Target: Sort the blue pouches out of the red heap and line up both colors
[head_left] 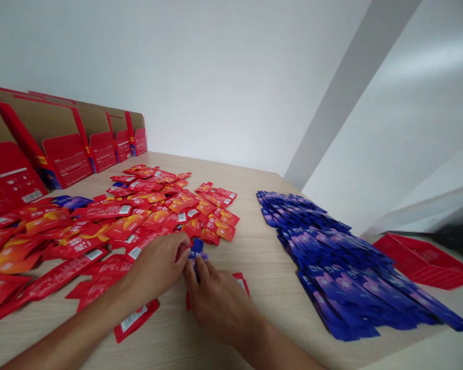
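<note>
A small blue packet (196, 247) with white lettering is between my hands near the front middle of the table. My right hand (219, 300) has its fingers bent over the packet's lower part, gripping it. My left hand (164, 259) is closed in a pinch at the packet's left side, with a bit of red showing by the fingertips; what it pinches is hidden. Under and beside my right hand lies a red packet (242, 282), mostly covered. Another red packet with a barcode (133, 321) lies below my left forearm.
A wide heap of red and orange packets (139, 216) spreads leftward, with a few blue ones among them. Overlapping rows of blue packets (332, 277) lie on the right. Open red cartons (67, 159) stand back left. A red box (424, 259) sits beyond the table's right edge.
</note>
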The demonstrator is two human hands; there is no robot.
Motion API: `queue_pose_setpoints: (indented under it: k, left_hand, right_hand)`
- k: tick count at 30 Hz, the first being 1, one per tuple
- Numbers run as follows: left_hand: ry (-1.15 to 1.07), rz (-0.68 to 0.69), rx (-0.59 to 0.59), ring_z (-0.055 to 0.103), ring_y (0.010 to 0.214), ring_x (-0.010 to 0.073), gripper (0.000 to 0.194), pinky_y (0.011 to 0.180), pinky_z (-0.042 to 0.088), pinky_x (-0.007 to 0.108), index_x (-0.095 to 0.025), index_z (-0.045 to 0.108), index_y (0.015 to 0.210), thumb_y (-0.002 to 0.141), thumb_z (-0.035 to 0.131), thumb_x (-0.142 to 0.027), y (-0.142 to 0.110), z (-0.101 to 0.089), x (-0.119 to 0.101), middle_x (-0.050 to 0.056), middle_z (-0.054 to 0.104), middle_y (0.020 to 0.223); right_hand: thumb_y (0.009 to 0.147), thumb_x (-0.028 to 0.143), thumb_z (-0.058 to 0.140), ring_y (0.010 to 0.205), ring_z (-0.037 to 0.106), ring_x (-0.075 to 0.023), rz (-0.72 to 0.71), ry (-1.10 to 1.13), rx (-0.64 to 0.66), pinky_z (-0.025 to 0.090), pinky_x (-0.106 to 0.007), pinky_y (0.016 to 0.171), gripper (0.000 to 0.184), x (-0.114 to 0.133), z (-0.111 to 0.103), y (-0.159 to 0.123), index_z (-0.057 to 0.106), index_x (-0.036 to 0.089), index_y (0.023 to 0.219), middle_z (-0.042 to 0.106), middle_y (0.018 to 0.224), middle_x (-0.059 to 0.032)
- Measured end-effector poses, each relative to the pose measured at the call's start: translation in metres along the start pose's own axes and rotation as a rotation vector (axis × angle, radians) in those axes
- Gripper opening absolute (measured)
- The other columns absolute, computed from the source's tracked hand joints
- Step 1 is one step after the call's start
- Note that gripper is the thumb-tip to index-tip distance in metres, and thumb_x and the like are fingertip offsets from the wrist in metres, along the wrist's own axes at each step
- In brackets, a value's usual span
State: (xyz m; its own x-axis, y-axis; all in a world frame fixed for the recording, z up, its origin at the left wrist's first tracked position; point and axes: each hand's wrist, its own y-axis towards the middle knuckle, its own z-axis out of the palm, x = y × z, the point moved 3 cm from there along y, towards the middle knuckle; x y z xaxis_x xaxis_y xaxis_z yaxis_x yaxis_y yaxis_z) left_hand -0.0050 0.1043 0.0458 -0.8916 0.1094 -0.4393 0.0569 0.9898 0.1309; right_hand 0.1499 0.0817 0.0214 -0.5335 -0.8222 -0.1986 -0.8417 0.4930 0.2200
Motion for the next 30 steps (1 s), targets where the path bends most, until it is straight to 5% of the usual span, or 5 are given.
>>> queue_pose_setpoints:
  k: [7, 12, 15, 20, 30]
  left_hand:
    - [-0.285, 0.088, -0.259, 0.070, 0.111, 0.0306, 0.049, 0.097, 0.058, 0.048, -0.016, 0.064, 0.134, 0.095, 0.063, -0.045, 0.003, 0.010, 0.007, 0.014, 0.073, 0.125]
    - [-0.172, 0.300, -0.060, 0.054, 0.145, 0.0342, 0.058, 0.120, 0.047, 0.054, -0.024, 0.065, 0.143, 0.086, 0.077, -0.025, -0.001, 0.030, 0.002, 0.013, 0.060, 0.155]
    - [-0.131, 0.365, -0.055, 0.065, 0.127, 0.0299, 0.031, 0.110, 0.055, 0.048, -0.023, 0.076, 0.121, 0.093, 0.063, -0.016, -0.005, 0.031, -0.002, 0.012, 0.071, 0.136]
    - [-0.174, 0.564, -0.433, 0.070, 0.091, 0.0191, 0.018, 0.085, 0.057, 0.030, -0.024, 0.071, 0.098, 0.103, 0.054, -0.020, -0.019, 0.011, -0.017, 0.003, 0.074, 0.096]
    - [-0.102, 0.982, -0.462, 0.067, 0.114, 0.0114, 0.035, 0.113, 0.047, 0.017, -0.027, 0.072, 0.113, 0.098, 0.052, -0.004, -0.042, 0.044, -0.020, 0.000, 0.077, 0.113]
  right_hand:
    - [0.100, 0.004, 0.040, 0.101, 0.081, -0.0236, 0.494, 0.386, -0.218, 0.065, -0.032, 0.083, 0.052, -0.058, -0.022, -0.029, 0.051, 0.014, 0.150, 0.079, 0.126, -0.0143]
    - [0.106, 0.020, 0.048, 0.100, 0.080, -0.0273, 0.650, 0.495, -0.130, 0.062, -0.036, 0.086, 0.026, -0.058, -0.024, -0.028, 0.064, 0.017, 0.127, 0.081, 0.112, -0.0134]
    - [0.098, 0.044, 0.071, 0.108, 0.076, -0.0376, 0.666, 0.412, 0.090, 0.061, -0.046, 0.090, 0.042, -0.051, -0.023, -0.013, 0.065, 0.012, 0.124, 0.078, 0.113, -0.0200]
    - [0.090, 0.041, 0.079, 0.121, 0.070, -0.0385, 0.562, 0.397, 0.204, 0.060, -0.047, 0.095, 0.054, -0.054, -0.010, 0.011, 0.064, 0.008, 0.130, 0.073, 0.127, -0.0232]
    - [0.084, 0.034, 0.078, 0.124, 0.068, -0.0417, 0.517, 0.358, 0.268, 0.060, -0.055, 0.095, 0.059, -0.071, -0.004, 0.012, 0.060, 0.009, 0.134, 0.069, 0.130, -0.0269]
